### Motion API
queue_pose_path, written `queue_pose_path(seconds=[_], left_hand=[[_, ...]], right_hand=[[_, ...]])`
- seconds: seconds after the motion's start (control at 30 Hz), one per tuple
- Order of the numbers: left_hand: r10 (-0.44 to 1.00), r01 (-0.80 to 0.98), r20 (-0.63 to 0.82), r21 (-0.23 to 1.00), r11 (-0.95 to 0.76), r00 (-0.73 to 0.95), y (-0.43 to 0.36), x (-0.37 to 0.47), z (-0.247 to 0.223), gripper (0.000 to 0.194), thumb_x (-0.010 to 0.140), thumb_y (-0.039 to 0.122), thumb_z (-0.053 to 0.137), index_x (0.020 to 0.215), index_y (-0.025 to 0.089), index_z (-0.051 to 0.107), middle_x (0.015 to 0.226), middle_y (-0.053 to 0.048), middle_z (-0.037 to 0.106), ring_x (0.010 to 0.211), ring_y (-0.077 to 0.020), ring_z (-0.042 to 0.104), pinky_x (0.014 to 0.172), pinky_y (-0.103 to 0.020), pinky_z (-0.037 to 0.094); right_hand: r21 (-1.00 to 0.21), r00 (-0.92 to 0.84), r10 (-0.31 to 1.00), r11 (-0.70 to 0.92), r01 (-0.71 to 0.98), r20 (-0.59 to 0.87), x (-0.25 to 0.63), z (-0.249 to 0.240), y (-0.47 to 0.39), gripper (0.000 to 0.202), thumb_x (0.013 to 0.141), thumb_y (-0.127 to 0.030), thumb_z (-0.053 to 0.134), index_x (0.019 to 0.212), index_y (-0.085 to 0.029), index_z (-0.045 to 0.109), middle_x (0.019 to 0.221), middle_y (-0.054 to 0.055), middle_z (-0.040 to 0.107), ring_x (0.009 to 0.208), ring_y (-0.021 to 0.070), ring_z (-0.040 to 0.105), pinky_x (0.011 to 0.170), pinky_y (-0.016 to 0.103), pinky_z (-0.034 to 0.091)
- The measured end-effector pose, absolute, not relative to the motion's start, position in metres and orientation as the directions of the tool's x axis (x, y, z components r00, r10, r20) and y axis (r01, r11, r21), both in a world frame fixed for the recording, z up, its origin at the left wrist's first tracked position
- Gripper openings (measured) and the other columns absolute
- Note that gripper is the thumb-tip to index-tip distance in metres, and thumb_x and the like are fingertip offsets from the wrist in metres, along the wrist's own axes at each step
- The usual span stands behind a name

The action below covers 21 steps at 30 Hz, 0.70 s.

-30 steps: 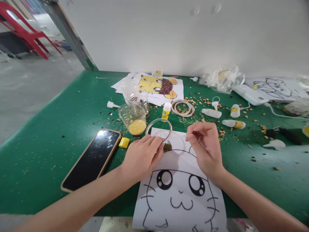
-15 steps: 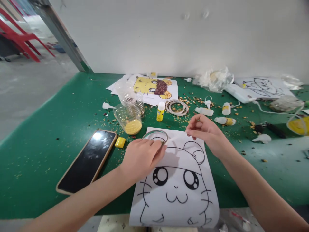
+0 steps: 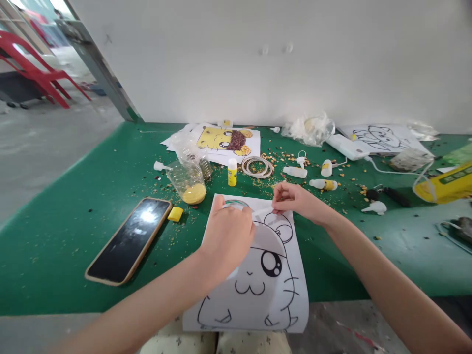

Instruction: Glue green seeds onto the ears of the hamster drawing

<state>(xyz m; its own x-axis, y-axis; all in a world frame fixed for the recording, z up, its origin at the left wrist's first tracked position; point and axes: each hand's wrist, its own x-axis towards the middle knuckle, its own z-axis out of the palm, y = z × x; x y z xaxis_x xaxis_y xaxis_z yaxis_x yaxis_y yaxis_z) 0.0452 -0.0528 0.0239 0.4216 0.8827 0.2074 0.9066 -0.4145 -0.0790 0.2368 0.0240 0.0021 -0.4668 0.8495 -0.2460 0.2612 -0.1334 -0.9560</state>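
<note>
My left hand is closed round a roll of clear tape, held above the top of a paper sheet. A pale strip of tape stretches from the roll to my right hand, whose thumb and fingers pinch its end. Beneath both hands lies the sheet, printed with an outlined hamster. One eye and one ear of the drawing show; my left hand covers the other side. The lower edge of the sheet hangs over the table's front edge.
Left lies a phone beside a yellow cap. Behind the sheet are a plastic cup of yellow grains, a glue stick, white rings and a partly covered hamster picture. Small bottles and scattered seeds lie to the right.
My right hand has closed in a pinch on the tape end. My left hand has turned, with the roll still in it, and the strip is stretched between both hands. The whole view has shifted slightly.
</note>
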Motion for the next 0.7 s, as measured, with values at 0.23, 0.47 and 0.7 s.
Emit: queue_pose_path(seconds=[0.23,0.47,0.7], left_hand=[[0.944,0.946,0.083,0.026,-0.323,0.320,-0.071,0.069,0.005,0.017,0.081,0.016,0.039,0.074,0.016,0.055,0.048,-0.003,0.056,0.043,-0.0204,0.051,0.058,-0.035,0.037],[0.975,0.965,0.075,0.147,-0.217,0.208,-0.069,0.082,-0.004,0.022,0.087,0.017,0.033,0.076,0.017,0.052,0.060,-0.006,0.061,0.058,-0.0245,0.060,0.055,-0.032,0.036],[0.975,0.969,0.046,0.105,-0.223,0.219,-0.065,0.086,-0.008,0.024,0.088,0.019,0.033,0.078,0.016,0.054,0.057,-0.006,0.061,0.054,-0.0246,0.060,0.052,-0.031,0.033]], right_hand=[[-0.948,-0.554,0.822,0.054,0.313,-0.136,0.244,-0.018,0.025,0.016,0.070,-0.021,0.059,0.079,-0.019,0.046,0.072,-0.003,0.055,0.065,0.0120,0.057,0.063,0.029,0.047],[-0.936,-0.552,0.831,0.134,0.326,-0.073,0.245,-0.024,0.025,0.016,0.071,-0.024,0.060,0.079,-0.018,0.048,0.073,-0.002,0.052,0.065,0.0106,0.049,0.061,0.027,0.042],[-0.920,-0.543,0.835,0.145,0.364,-0.083,0.246,-0.024,0.024,0.013,0.070,-0.016,0.056,0.079,-0.019,0.048,0.071,-0.003,0.051,0.063,0.0096,0.046,0.059,0.025,0.040]])
